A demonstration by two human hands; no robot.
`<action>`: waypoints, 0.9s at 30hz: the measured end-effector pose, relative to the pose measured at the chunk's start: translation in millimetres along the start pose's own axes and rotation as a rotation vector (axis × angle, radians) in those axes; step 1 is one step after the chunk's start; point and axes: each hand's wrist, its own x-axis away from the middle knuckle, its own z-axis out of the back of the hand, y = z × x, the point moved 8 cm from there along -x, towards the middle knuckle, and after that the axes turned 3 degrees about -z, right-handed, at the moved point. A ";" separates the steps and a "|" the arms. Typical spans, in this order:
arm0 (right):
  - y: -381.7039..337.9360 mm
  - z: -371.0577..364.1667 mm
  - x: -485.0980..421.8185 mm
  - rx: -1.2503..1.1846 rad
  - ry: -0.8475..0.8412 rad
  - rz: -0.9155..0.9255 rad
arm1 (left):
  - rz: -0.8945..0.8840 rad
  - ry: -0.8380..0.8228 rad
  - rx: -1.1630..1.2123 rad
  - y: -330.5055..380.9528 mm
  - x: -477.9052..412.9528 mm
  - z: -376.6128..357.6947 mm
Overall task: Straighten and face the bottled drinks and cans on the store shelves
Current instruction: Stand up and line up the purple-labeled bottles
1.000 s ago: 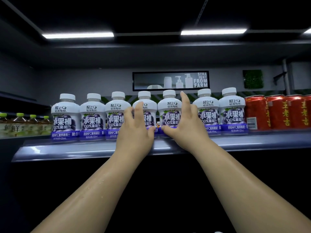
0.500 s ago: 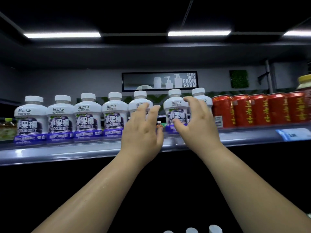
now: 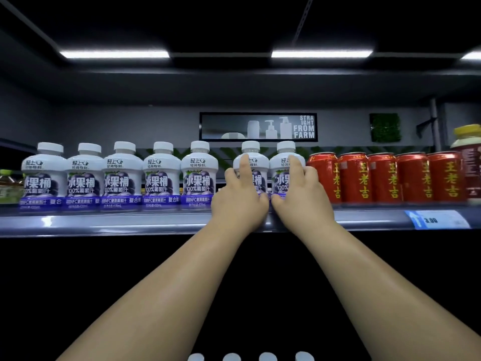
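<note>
Shifted right since half a second ago: left hand [image 3: 238, 204] off the fifth bottle, across the gap and onto the sixth; right hand [image 3: 303, 201] down from a looser hover onto the seventh.

Far left, at the frame edge, green-capped tea bottles [image 3: 5, 182], blurred and cut off. Next, five white grape juice bottles [image 3: 118, 178], upright at the front lip of the shelf [image 3: 104, 223], labels forward, seemingly faced already. Then a gap, wider than the rest.

Beyond it, the sixth bottle [image 3: 252, 155], left fingers curved round its front and left side, index finger up toward the shoulder. Just beside it, thumbs nearly touching, the right fingers wrapped the same way round the seventh bottle [image 3: 285, 156]. Probably held so to slide the pair left and close the gap, or to twist the labels square. Firmness of either grip hard to judge; lower halves of both labels hidden behind the palms.

Rightward, red cans [image 3: 385, 178] packed tight, print forward. Far right, a yellow-capped bottle [image 3: 468, 155] cut by the frame, and a price tag [image 3: 437, 220] only partly legible. Along the bottom edge, white caps [image 3: 250, 357], bodies out of view.
</note>
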 end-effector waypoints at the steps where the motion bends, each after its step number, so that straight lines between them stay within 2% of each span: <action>1: -0.6 0.0 -0.8 -0.022 0.005 0.004 | 0.015 0.002 -0.016 -0.5 -1.6 0.7; 6: -2.7 -7.0 -7.2 -0.049 -0.064 -0.006 | 0.061 0.043 -0.103 -7.6 -1.4 5.2; 10: -3.7 -16.1 -19.8 -0.010 -0.162 -0.072 | 0.068 0.028 -0.057 -7.0 -2.4 0.6; 14: 2.9 -19.9 -25.7 -0.039 -0.138 -0.106 | 0.047 0.049 -0.023 -7.1 0.3 -2.2; 21: 11.6 -12.4 -22.3 -0.194 -0.098 -0.059 | 0.029 0.081 -0.150 -4.3 1.4 4.3; 27: 5.0 -18.0 -20.5 -0.095 -0.126 -0.052 | 0.040 0.100 -0.158 -5.9 5.0 8.7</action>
